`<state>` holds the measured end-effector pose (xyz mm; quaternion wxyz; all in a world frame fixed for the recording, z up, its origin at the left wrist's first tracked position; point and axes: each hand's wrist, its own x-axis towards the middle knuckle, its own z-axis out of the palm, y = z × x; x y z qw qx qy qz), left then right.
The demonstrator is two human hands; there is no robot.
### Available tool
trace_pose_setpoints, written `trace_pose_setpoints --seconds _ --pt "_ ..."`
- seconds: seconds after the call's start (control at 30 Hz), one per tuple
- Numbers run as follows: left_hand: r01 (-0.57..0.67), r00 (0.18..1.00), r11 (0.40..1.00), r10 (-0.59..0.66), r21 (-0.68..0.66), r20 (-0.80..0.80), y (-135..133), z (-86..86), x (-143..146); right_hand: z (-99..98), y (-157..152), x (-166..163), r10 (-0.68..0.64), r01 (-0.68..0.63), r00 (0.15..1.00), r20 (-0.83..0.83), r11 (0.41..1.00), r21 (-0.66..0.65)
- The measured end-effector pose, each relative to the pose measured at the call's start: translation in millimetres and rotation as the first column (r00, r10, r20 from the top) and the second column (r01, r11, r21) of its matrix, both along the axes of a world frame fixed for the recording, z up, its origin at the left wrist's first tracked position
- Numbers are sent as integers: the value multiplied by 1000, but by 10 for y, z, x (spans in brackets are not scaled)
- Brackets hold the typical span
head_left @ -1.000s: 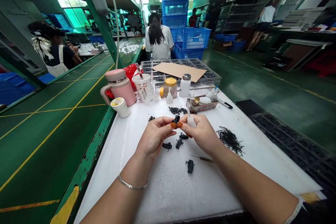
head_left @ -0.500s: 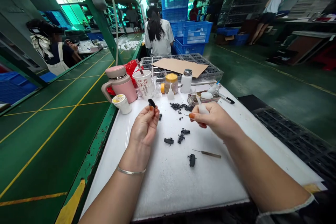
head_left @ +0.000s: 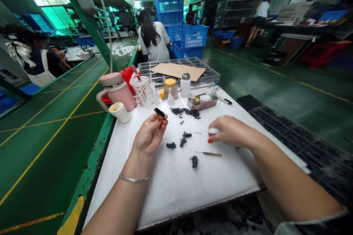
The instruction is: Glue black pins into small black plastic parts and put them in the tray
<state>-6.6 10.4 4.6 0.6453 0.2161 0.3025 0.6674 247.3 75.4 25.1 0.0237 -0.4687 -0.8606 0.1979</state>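
Your left hand is raised palm-up above the table, its thumb and fingertips closed on a small black plastic part, which sticks out at the top of the hand. Your right hand is curled, fingers bent inward, around a white rounded object. Only its end shows, so you can't tell what it is. A good gap separates your hands.

Between them, on the white foam top, lie three black plastic parts, close together. A fourth black part sits nearer you, just left of a slim awl with a wooden handle, which lies below your right hand. Beyond your left fingertips is a scattered heap of tiny black pieces.

Along the far edge of the table stand a pink mug, a small white tub, a plastic cup, a jar with a yellow lid, a white bottle with a metal cap and a small tray of containers. Your left forearm runs close to the table's green left edge, and the widest stretch of foam lies between your forearms, down to the near edge.
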Motion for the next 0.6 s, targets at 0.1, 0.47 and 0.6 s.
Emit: trace_pose_setpoints --seconds 0.1,0.47,0.6 --pt "58 998 998 -58 27 -6 -29 6 36 -218 -226 161 32 -32 999 -34 999 3" --pt "100 993 993 -96 66 -65 -54 18 80 63 -513 110 -36 61 891 -452 997 39" --pt "120 988 990 -111 74 -109 -61 7 87 292 -651 -70 61 104 783 -619 968 228"
